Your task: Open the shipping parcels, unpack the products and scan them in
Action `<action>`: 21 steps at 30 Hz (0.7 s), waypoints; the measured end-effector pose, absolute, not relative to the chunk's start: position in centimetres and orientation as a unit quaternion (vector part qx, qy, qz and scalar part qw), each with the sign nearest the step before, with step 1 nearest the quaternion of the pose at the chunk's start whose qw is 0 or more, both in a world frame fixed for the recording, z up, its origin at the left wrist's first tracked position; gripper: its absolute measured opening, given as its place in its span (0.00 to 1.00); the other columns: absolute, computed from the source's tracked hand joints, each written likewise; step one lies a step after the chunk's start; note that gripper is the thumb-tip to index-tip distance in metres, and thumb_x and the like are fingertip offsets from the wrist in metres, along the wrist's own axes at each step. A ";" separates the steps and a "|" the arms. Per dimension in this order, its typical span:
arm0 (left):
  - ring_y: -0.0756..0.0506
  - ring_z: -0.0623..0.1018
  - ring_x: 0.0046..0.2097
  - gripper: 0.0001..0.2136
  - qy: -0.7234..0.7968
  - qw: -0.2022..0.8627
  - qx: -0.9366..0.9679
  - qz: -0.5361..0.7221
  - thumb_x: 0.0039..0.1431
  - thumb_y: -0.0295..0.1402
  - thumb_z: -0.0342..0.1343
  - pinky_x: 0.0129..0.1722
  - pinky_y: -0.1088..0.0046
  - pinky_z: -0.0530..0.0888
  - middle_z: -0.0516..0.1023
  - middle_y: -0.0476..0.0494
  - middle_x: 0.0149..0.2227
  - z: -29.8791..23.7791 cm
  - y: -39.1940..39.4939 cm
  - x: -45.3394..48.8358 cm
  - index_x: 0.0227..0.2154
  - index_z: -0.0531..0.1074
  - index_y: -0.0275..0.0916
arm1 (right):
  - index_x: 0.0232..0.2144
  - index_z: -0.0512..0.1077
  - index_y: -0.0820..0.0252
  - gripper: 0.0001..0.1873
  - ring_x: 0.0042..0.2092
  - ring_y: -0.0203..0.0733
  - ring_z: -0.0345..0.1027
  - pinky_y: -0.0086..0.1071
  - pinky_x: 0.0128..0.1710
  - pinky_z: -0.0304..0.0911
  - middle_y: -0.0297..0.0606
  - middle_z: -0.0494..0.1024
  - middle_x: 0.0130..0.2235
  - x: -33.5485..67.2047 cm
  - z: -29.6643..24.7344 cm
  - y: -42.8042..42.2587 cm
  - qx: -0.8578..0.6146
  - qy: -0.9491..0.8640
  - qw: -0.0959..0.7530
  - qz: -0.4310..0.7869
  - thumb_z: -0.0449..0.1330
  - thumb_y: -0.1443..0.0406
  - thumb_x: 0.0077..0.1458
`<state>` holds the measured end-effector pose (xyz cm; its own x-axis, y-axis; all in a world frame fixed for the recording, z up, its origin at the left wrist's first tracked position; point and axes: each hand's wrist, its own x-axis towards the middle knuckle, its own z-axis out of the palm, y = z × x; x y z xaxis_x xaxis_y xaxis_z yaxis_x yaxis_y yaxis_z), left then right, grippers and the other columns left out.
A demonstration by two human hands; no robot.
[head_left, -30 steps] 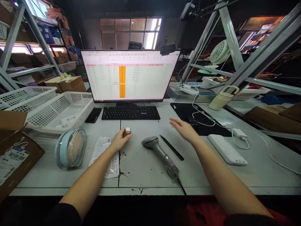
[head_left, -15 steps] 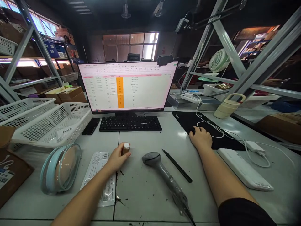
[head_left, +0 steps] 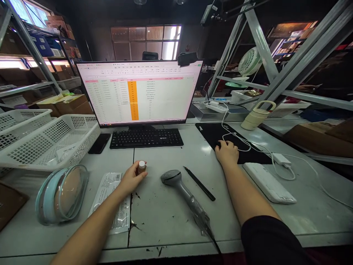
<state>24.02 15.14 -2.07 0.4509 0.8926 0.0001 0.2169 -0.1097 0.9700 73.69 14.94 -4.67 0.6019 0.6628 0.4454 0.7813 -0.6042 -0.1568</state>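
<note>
My left hand (head_left: 132, 178) is closed around a small brown bottle (head_left: 141, 168) with a white cap, which stands upright on the white desk. Under that forearm lies a silver printed packet (head_left: 108, 190), partly covered. My right hand (head_left: 227, 151) curls over a dark computer mouse (head_left: 218, 144), mostly hidden beneath it on the black mouse pad (head_left: 209, 133). Between my arms rests a grey barcode scanner (head_left: 190, 200), with a black pen (head_left: 199, 183) to its right. Beyond them are the black keyboard (head_left: 146, 138) and a monitor (head_left: 160, 92) showing a spreadsheet.
White plastic baskets (head_left: 79, 145), a black phone (head_left: 99, 143) and a clear-and-blue pouch (head_left: 62, 195) are on the left. To the right lie a white power bank-like slab (head_left: 269, 183), loose white cables and a cream cup (head_left: 255, 117). Metal frame bars rise behind.
The camera view has turned a little right and down, so everything sits further left and higher. Both hands keep their hold, with no clear movement on the desk.
</note>
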 end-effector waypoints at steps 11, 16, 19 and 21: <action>0.38 0.77 0.54 0.23 0.399 0.526 0.674 0.331 0.55 0.44 0.61 0.54 0.60 0.71 0.79 0.40 0.50 -3.3 15.8 23.9 0.53 0.72 0.42 | 0.60 0.74 0.61 0.25 0.55 0.59 0.65 0.46 0.52 0.62 0.53 0.69 0.62 73.9 -5.0 15.0 -0.878 -0.411 0.166 -0.184 0.50 0.59 0.69; 0.38 0.77 0.54 0.23 0.402 0.521 0.677 0.330 0.55 0.44 0.61 0.54 0.59 0.70 0.79 0.40 0.50 -3.4 15.7 23.9 0.53 0.72 0.42 | 0.59 0.75 0.61 0.24 0.55 0.59 0.65 0.46 0.51 0.62 0.54 0.69 0.61 74.0 -5.1 15.1 -0.876 -0.411 0.171 -0.185 0.50 0.60 0.68; 0.38 0.77 0.54 0.23 0.400 0.526 0.673 0.333 0.55 0.44 0.61 0.55 0.59 0.70 0.79 0.40 0.51 -3.2 15.7 23.9 0.53 0.72 0.42 | 0.59 0.74 0.61 0.24 0.55 0.59 0.65 0.46 0.52 0.62 0.54 0.69 0.61 74.1 -5.2 15.1 -0.875 -0.412 0.173 -0.185 0.50 0.59 0.68; 0.37 0.77 0.55 0.24 0.398 0.530 0.670 0.333 0.55 0.44 0.62 0.56 0.59 0.70 0.79 0.40 0.51 -3.1 15.7 23.9 0.53 0.72 0.42 | 0.60 0.74 0.61 0.25 0.55 0.59 0.65 0.47 0.51 0.61 0.55 0.69 0.61 74.2 -5.3 15.1 -0.874 -0.414 0.175 -0.184 0.50 0.59 0.68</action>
<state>23.91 15.66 -3.15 0.4614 0.8868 0.0246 0.1799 -0.1207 0.9763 74.20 15.07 -5.25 0.5899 0.6590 0.4666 0.7877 -0.5969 -0.1527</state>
